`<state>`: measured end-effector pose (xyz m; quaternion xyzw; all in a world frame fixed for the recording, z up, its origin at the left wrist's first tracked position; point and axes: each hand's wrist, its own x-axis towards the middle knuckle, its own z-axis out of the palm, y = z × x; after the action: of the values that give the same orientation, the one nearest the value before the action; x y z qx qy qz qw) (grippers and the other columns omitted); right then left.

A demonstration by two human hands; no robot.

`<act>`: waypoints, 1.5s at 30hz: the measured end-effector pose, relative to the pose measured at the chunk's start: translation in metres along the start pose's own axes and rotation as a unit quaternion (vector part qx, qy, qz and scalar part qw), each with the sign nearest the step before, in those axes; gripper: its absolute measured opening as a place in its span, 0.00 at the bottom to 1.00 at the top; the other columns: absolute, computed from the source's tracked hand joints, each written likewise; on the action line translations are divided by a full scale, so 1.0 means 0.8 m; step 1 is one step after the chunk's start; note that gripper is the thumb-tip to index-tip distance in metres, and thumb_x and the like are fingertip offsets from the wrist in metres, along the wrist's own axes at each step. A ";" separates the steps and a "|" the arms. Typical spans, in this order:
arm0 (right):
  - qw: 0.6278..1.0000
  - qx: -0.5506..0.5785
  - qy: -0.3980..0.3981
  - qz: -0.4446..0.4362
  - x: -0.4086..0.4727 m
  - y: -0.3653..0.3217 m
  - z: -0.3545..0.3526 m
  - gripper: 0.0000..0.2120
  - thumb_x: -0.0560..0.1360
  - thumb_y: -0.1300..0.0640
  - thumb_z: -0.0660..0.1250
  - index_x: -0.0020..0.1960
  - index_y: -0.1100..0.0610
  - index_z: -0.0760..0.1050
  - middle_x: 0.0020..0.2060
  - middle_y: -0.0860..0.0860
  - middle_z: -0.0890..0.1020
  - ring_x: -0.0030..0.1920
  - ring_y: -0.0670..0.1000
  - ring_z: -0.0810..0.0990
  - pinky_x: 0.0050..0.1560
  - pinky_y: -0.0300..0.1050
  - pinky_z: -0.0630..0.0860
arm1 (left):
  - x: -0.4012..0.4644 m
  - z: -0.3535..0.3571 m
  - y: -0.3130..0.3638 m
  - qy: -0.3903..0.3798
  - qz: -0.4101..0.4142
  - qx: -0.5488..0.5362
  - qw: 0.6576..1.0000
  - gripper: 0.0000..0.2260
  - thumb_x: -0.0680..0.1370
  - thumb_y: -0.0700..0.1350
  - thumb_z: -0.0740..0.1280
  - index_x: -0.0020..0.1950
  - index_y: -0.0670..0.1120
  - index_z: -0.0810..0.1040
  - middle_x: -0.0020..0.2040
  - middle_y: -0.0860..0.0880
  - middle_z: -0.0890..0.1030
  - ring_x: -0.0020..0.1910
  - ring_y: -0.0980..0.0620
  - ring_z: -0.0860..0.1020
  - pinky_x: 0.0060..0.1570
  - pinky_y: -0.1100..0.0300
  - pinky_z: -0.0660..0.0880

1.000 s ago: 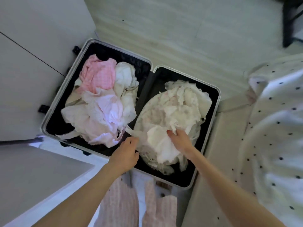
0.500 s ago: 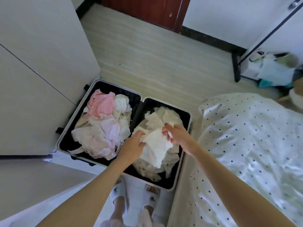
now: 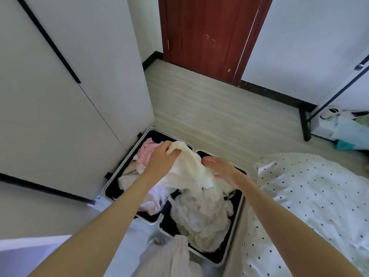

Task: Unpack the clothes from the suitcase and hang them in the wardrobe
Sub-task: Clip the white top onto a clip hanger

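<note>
At twelve o'clock, a dark reddish-brown wooden door (image 3: 209, 37), shut, set between white walls. Below it, pale striped wood-look floor (image 3: 209, 116) edged by black skirting board (image 3: 279, 94). At four o'clock, a white bed cover with dark dots (image 3: 319, 196). At three o'clock, a black metal rack leg (image 3: 305, 124) beside pale plastic bags (image 3: 347, 130).

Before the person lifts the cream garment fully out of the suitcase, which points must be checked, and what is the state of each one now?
1. Left hand grips the cream garment: ok.
2. Right hand has a firm hold: cannot tell; it lies on the cloth with fingers fairly straight.
3. Garment free of the white pile below: not ok; its lower part runs into the pile.
4. Suitcase lies open and flat: ok.
5. Wardrobe open, hanger ready: not ok; the door looks closed, no hanger visible.
</note>
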<state>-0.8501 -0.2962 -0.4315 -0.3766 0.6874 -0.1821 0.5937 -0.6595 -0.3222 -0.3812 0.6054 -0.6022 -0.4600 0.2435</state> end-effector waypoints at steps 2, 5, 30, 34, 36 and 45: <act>0.995 0.026 -0.093 -0.035 -0.018 -0.029 0.010 0.21 0.78 0.45 0.61 0.69 0.48 0.68 0.62 0.43 0.74 0.65 0.48 0.70 0.67 0.51 0.62 | -0.009 -0.021 0.020 0.026 -0.016 -0.038 0.999 0.07 0.78 0.45 0.61 0.48 0.42 0.74 0.39 0.50 0.76 0.39 0.51 0.74 0.37 0.64 0.69; 0.979 0.066 -0.184 -0.059 -0.039 -0.068 0.021 0.19 0.76 0.42 0.61 0.67 0.41 0.68 0.58 0.39 0.76 0.59 0.43 0.72 0.67 0.52 0.59 | -0.037 -0.061 0.044 0.084 -0.069 -0.161 0.981 0.08 0.79 0.46 0.58 0.46 0.46 0.75 0.41 0.47 0.76 0.37 0.50 0.75 0.35 0.58 0.73; 0.951 -0.055 -0.277 -0.124 -0.322 -0.170 0.400 0.11 0.56 0.51 0.67 0.35 0.56 0.72 0.29 0.51 0.74 0.32 0.51 0.72 0.33 0.43 0.65 | -0.517 -0.377 -0.150 0.045 -0.227 0.127 0.964 0.09 0.74 0.48 0.67 0.47 0.43 0.74 0.32 0.47 0.76 0.31 0.52 0.72 0.34 0.62 0.64; 0.956 -0.017 -0.230 -0.183 -0.352 -0.191 0.482 0.10 0.72 0.57 0.61 0.32 0.56 0.70 0.22 0.49 0.74 0.25 0.49 0.73 0.29 0.40 0.65 | -0.604 -0.435 -0.189 0.153 -0.253 0.055 0.954 0.12 0.77 0.49 0.65 0.48 0.40 0.77 0.35 0.47 0.76 0.34 0.51 0.73 0.37 0.61 0.68; 0.952 -0.076 -0.197 -0.221 -0.355 -0.199 0.520 0.11 0.76 0.56 0.59 0.40 0.60 0.76 0.35 0.56 0.82 0.37 0.55 0.81 0.38 0.42 0.70 | -0.635 -0.459 -0.197 0.225 -0.265 -0.058 0.936 0.11 0.79 0.49 0.63 0.46 0.41 0.77 0.34 0.47 0.74 0.32 0.51 0.74 0.36 0.61 0.73; 0.868 -0.374 -0.128 -0.301 -0.375 -0.212 0.676 0.23 0.82 0.49 0.44 0.72 0.59 0.61 0.66 0.58 0.70 0.64 0.61 0.72 0.64 0.57 0.71 | -0.691 -0.549 -0.168 0.313 -0.068 -0.356 0.878 0.10 0.81 0.44 0.58 0.51 0.43 0.78 0.35 0.46 0.77 0.32 0.48 0.78 0.38 0.52 0.80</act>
<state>-0.2801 -0.0801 -0.2332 -0.7788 0.4756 -0.0314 0.4077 -0.1365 0.1118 -0.1481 0.6299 -0.2477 -0.4451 0.5864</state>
